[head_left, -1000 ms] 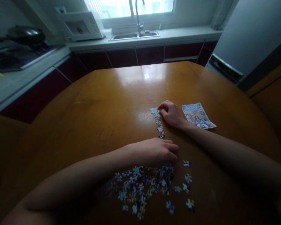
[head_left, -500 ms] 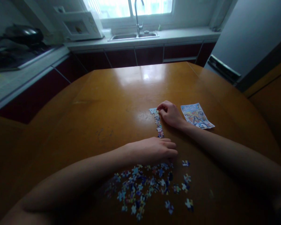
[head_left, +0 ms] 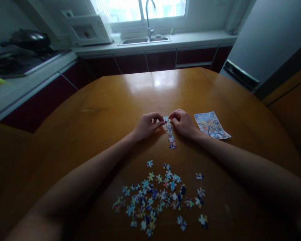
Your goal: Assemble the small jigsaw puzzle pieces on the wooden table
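A narrow strip of joined jigsaw pieces (head_left: 171,134) lies on the wooden table, running from between my hands toward me. My left hand (head_left: 149,124) is at the left of the strip's far end, thumb and forefinger pinched on a small dark puzzle piece (head_left: 165,122). Against the right side of that same end rests my right hand (head_left: 182,122), its fingers curled with the tips touching the strip. Closer to me, a loose heap of puzzle pieces (head_left: 153,193) is spread out, blue, white, yellow and dark.
Right of my right hand lies a colourful picture sheet (head_left: 212,125). A few single pieces, one of them a dark-and-white piece (head_left: 199,176), sit apart from the heap. Beyond the table (head_left: 130,97) are a sink (head_left: 135,41), a microwave (head_left: 87,30) and a stove with a wok (head_left: 31,38).
My left hand has moved from above the loose pieces, away from me, to the strip's far end and now pinches a piece there. My right hand has stayed at the strip.
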